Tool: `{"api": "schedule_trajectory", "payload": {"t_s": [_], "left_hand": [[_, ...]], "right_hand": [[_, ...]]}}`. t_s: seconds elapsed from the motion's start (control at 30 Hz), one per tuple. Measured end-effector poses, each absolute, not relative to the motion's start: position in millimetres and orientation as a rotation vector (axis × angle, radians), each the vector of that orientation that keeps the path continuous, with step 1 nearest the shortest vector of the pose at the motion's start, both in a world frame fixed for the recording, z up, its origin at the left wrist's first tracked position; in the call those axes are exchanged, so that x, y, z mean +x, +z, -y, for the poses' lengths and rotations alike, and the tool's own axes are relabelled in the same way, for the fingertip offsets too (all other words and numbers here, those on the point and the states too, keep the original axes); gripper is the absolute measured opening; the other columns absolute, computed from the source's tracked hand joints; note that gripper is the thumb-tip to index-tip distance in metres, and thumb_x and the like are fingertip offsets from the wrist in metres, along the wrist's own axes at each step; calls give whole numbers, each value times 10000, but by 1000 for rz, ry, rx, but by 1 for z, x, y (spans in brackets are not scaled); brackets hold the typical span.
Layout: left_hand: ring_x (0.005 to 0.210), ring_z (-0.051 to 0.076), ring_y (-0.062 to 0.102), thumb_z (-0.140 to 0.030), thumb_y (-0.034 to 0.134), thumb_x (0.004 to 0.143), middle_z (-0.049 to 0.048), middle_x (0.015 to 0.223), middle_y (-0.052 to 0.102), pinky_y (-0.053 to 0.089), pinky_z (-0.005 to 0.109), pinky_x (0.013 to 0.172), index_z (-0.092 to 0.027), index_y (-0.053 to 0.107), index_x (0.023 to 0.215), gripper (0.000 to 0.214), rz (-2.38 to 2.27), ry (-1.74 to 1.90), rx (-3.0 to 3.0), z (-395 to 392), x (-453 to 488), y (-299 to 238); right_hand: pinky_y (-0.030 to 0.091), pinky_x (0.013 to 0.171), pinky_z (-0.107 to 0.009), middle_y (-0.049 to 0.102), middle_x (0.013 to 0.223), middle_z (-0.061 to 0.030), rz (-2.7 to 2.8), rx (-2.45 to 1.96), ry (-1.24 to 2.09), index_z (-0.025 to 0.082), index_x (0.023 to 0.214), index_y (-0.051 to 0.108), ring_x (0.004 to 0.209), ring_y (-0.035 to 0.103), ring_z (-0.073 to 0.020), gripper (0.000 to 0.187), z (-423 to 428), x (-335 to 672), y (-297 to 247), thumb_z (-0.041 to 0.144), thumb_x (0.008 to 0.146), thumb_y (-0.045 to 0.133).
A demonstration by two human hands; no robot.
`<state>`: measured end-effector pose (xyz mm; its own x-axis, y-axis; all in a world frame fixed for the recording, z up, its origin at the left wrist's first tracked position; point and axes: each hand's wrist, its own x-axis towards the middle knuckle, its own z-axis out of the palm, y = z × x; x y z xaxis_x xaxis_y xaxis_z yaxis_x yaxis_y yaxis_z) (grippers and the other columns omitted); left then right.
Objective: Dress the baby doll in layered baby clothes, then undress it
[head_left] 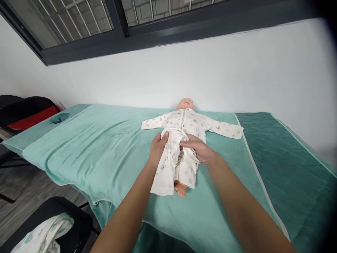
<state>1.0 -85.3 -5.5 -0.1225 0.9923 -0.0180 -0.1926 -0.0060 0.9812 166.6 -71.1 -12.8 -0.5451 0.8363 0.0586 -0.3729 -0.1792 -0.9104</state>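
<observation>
A baby doll (185, 104) lies on its back on a light green towel (105, 147), head toward the wall. It wears a white printed romper (192, 123) with both sleeves spread out. My left hand (157, 148) grips the romper's fabric at the doll's waist on the left side, fingers closed on it. My right hand (198, 148) pinches the cloth between the legs, over the right leg. One bare foot (180, 190) sticks out below the left trouser leg.
The towel covers a table with a darker green cover (289, 165) showing on the right. A black chair (63, 218) at lower left holds another printed garment (44, 235). More dark chairs (28, 112) stand at the far left. White wall and window behind.
</observation>
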Motion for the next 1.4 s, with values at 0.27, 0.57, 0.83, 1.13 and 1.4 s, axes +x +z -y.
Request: {"api": "schedule_trajectory", "payload": {"t_s": [0.27, 0.57, 0.83, 1.13, 1.4], "left_hand": [[557, 90, 447, -540, 751, 735, -44, 613, 524, 348, 225, 548, -164, 585, 738, 411, -1141, 1386, 985, 84, -1, -5], [951, 253, 653, -405, 817, 709, 95, 1068, 716, 488, 329, 808, -163, 672, 1141, 517, -899, 1024, 1206, 111, -14, 4], [941, 274, 693, -344, 793, 730, 116, 1036, 739, 519, 348, 821, -139, 676, 1075, 419, -748, 1229, 887, 108, -10, -1], [918, 275, 697, -326, 784, 740, 128, 1050, 739, 522, 341, 773, -134, 688, 1099, 418, -729, 1131, 918, 110, -18, -2], [844, 229, 690, -366, 805, 736, 111, 951, 747, 509, 313, 758, -119, 711, 1069, 425, -794, 1023, 1048, 109, -21, -1]], "right_hand": [[503, 914, -409, 713, 1135, -33, 1875, -810, 1491, 249, 1181, 676, 1095, 634, -286, 476, 80, 160, 0, 319, 726, 799], [524, 817, -351, 739, 1034, -59, 1100, -761, 1569, 185, 1074, 680, 937, 687, -249, 340, 77, 151, -18, 278, 751, 734], [527, 906, -387, 733, 1103, -69, 1429, -688, 1733, 197, 1207, 663, 1058, 673, -271, 557, 84, 162, -3, 317, 697, 850], [544, 863, -396, 744, 1045, -63, 1394, -735, 1780, 201, 1171, 697, 993, 689, -266, 461, 86, 166, -10, 344, 749, 812], [546, 885, -420, 747, 1074, -73, 1229, -685, 1741, 221, 1159, 713, 980, 699, -273, 442, 85, 159, -13, 374, 755, 805]]}}
